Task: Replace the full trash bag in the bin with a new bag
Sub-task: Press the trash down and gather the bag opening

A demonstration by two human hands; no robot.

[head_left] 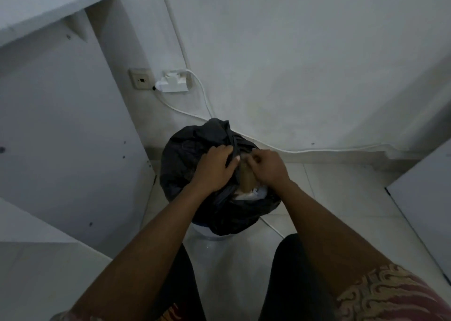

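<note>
The left hand (214,168) grips the black bag (181,159). Just beside it, the right hand (267,168) pinches the bag's top with curled fingers.

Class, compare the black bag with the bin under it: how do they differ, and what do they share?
Colour: the bag is black; the bin is pale.
Surface: the bag is crumpled and folded; the bin looks smooth.
Visibility: the bag shows in bulk; the bin shows only as a strip below it.
Shared: both are rounded and sit close to the wall.
</note>
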